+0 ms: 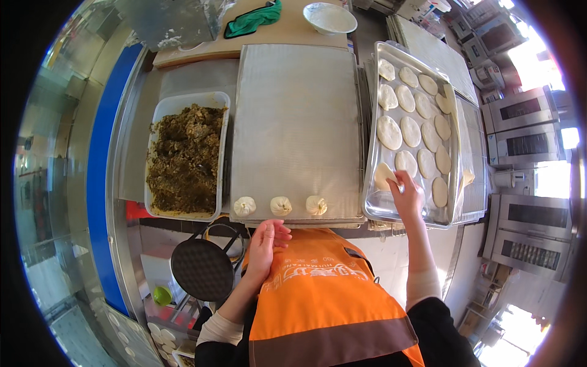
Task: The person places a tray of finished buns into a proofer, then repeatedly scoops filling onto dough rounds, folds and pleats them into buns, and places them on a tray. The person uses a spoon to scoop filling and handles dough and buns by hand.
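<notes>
My right hand [407, 195] pinches the edge of a flat dough round [383, 176] at the near left part of a metal tray [377, 212], where several more dough rounds [389, 132] lie in rows. My left hand [270, 239] is held before the orange apron, just off the near edge of a lined flat tray [298, 124], fingers loosely bent and holding nothing. Along that near edge sit three pleated, filled buns [280, 206], spaced apart. To their left stands a white plastic tub [223, 156] of dark chopped filling [185, 160].
Behind the lined tray, a wooden board [293, 39] carries a green cloth [254, 20] and a white bowl [330, 19]. A pale cloth [462, 137] lies along the dough tray's right side. A round black stool [202, 269] stands below the tub. Ovens [527, 220] are at the far right.
</notes>
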Available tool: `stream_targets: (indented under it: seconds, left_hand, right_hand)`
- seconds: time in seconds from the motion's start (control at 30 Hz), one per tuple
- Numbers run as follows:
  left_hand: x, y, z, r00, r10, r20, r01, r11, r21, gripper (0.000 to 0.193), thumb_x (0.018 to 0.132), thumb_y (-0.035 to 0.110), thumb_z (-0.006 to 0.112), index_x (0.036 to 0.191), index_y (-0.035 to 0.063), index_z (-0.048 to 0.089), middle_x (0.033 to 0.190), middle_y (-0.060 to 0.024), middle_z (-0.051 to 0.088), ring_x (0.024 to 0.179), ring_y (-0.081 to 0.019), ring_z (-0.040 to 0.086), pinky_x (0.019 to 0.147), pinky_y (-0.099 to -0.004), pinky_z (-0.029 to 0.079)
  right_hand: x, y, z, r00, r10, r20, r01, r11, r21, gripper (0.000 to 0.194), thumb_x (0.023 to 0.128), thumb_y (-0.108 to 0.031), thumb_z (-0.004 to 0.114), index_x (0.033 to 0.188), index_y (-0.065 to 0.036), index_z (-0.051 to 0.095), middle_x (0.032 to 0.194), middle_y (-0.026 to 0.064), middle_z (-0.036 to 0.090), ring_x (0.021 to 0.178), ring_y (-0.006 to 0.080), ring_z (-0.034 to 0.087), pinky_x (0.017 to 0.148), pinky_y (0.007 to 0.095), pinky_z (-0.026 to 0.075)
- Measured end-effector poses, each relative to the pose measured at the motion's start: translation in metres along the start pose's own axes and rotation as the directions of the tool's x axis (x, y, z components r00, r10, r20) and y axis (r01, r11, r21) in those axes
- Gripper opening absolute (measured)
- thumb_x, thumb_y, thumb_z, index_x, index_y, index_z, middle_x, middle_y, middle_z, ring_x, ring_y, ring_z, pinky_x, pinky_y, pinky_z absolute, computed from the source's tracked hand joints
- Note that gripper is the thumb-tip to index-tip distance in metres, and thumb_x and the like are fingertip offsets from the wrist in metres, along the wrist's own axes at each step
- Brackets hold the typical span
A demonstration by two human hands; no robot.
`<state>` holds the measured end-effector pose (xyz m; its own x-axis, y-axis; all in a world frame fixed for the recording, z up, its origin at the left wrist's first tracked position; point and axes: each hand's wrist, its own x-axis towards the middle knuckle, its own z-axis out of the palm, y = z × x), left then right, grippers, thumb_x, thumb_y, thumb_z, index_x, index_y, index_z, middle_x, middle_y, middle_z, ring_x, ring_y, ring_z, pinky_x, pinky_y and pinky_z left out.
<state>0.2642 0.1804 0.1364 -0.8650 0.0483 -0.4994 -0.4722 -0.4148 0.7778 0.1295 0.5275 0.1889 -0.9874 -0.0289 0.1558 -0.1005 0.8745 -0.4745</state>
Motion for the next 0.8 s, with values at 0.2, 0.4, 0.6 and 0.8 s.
stream_targets:
  seconds: [0.2,0.4,0.6,0.8]
  left_hand:
    - [0.025,0.035,0.012,0.976,-0.027,0.214,0.073,0.975,-0.208,0.048,0.105,0.045,0.037,0.129,0.0052,0.051,0.118,-0.0103,0.061,0.109,-0.0213,0.061,0.092,-0.0356,0.05]
    - [0.014,0.058,-0.004,0.911,-0.078,0.406,0.331,0.725,-0.605,0.057,0.101,0.05,0.048,0.137,0.0063,0.05,0.132,-0.0068,0.055,0.117,-0.0176,0.057,0.097,-0.0328,0.048]
    - [-0.006,0.044,-0.065,0.989,-0.147,0.021,0.149,0.982,-0.113,0.037,0.095,0.01,0.062,0.13,0.0024,0.055,0.114,-0.0042,0.065,0.098,-0.0121,0.061,0.083,-0.0281,0.051]
    - [-0.047,0.034,-0.123,0.986,-0.027,-0.163,0.028,1.0,0.006,0.035,0.095,0.01,0.061,0.127,-0.0023,0.057,0.114,-0.0073,0.066,0.102,-0.0126,0.061,0.087,-0.0277,0.05]
  right_hand:
    - [-0.015,-0.113,0.0,0.885,-0.106,0.454,-0.166,0.837,0.521,0.023,0.083,-0.001,0.071,0.106,-0.001,0.067,0.092,0.0095,0.071,0.082,0.0161,0.067,0.072,0.0307,0.054]
    - [-0.012,-0.199,0.084,0.757,-0.522,0.393,0.26,0.793,0.551,0.016,0.09,-0.011,0.063,0.104,-0.005,0.067,0.091,0.0144,0.069,0.077,0.035,0.066,0.069,0.0368,0.055]
    - [-0.006,-0.23,0.139,0.607,-0.668,0.43,0.387,0.721,0.575,0.022,0.09,-0.007,0.063,0.111,-0.003,0.065,0.087,0.0145,0.068,0.076,0.0298,0.067,0.069,0.0353,0.054]
    - [0.043,-0.288,0.207,0.755,-0.431,0.495,0.194,0.867,0.458,0.024,0.091,-0.009,0.063,0.114,-0.002,0.064,0.078,0.0089,0.062,0.067,0.0232,0.061,0.066,0.034,0.053]
